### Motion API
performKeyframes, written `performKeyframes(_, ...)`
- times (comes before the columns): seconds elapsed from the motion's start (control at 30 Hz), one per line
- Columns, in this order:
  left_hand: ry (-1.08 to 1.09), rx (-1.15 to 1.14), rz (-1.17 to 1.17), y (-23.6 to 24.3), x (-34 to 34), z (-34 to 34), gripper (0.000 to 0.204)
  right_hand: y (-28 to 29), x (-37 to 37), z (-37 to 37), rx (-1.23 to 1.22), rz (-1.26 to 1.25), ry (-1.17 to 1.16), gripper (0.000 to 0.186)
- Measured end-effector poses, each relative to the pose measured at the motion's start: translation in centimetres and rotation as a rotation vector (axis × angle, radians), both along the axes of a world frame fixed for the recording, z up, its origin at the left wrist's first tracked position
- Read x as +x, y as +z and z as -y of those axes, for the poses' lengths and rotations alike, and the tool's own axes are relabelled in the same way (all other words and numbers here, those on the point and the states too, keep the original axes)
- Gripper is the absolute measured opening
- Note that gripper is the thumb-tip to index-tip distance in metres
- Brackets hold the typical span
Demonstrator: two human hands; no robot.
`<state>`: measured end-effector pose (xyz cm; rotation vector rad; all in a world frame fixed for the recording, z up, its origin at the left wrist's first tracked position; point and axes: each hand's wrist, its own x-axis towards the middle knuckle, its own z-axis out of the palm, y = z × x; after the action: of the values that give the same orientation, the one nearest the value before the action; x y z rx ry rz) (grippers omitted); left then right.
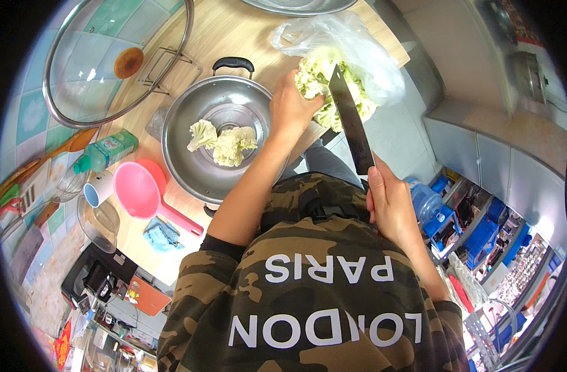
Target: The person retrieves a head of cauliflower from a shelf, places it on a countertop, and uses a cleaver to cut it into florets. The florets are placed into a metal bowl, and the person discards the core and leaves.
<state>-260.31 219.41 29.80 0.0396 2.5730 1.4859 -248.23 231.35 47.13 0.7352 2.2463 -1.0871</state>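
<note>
At the table's right edge, a pale head of cauliflower [310, 77] lies partly inside a clear plastic bag [365, 46]. My left hand [291, 106] grips its left side, some fingers hidden against it. My right hand [390, 199] is closed round the handle of a knife [353, 121]. The dark blade points away from me and its tip lies over the cauliflower; whether it touches, I cannot tell. Left of my left forearm stands a wide metal pan [183, 139] with black handles. Inside it are a big cauliflower floret [234, 146] and a smaller one [202, 135].
A pink ladle [137, 189], a blue cloth [162, 234], a white cup [99, 189] and a green bottle [110, 152] stand left of the pan. Farther back, a glass lid [85, 68] leans by the tiled wall. A metal vessel [299, 5] sits at the far edge.
</note>
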Motion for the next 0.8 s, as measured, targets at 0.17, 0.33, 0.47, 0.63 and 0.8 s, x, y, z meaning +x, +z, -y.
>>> performKeyframes(0.17, -0.022, -0.046, 0.037, 0.0, 0.2, 0.1, 0.065, -0.3, 0.0, 0.0, -0.014, -0.028, -0.008, 0.042)
performKeyframes(0.33, 0.007, -0.087, -0.032, 0.5, 0.9, -0.3, 0.065, -0.8, -1.2, -0.3, -0.070, 0.074, -0.072, 0.040)
performKeyframes(0.47, 0.037, -0.088, -0.053, 0.2, 1.0, -0.6, 0.064, -1.4, -1.7, -0.3, -0.123, 0.045, -0.098, 0.037)
performKeyframes(0.63, 0.029, -0.045, -0.061, -0.2, 0.5, -0.5, 0.063, -1.8, -0.4, -0.4, -0.109, 0.002, -0.066, 0.036)
performKeyframes(0.8, 0.076, -0.061, -0.077, 0.7, 1.1, -1.5, 0.063, -6.6, -1.5, 0.4, -0.021, -0.069, 0.005, 0.038)
